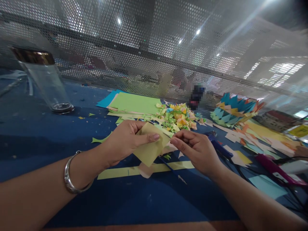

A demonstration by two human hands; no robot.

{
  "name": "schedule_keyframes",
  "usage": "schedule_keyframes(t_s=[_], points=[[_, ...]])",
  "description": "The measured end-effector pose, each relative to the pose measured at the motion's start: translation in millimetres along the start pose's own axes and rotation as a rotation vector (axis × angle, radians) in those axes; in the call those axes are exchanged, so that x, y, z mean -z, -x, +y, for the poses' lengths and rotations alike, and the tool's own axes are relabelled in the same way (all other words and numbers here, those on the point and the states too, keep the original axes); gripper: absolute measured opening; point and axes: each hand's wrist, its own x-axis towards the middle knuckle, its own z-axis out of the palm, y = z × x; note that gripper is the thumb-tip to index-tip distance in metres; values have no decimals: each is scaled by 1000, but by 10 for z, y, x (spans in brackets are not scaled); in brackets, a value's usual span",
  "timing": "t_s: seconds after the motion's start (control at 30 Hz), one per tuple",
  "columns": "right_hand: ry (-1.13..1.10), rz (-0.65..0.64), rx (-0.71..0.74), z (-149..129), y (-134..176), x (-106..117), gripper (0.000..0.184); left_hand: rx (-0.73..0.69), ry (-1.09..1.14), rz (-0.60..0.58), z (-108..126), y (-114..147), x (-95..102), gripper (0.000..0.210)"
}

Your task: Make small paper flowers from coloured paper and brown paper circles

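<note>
My left hand (130,138) grips a pale yellow paper square (149,150), thumb on top and fingers behind it. At the square's right corner, the thumb and fingers of my right hand (194,149) are pinched together. Beneath the paper, a long yellow paper strip (113,173) lies on the blue table, with a pink rounded paper piece (145,170) over it. A slim blue pen (174,171) crosses the strip, its upper part hidden by the paper. Just beyond my hands is a heap of small folded paper flowers (181,118) in green, yellow and orange.
Stacked green and blue paper sheets (139,103) lie behind my left hand. A glass bottle (49,83) stands far left. To the right are a blue glue gun (220,147), a magenta tool (276,170) with cables, paper scraps and a zigzag paper crown (234,110). Perforated metal panels (134,48) border the back.
</note>
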Motion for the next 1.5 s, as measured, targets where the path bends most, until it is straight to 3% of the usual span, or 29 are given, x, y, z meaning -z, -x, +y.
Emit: schedule_keyframes(t_s=[1.5], points=[[4,-58,11,1,55,-13,32,43,-30,-120,3,-7,5,24]])
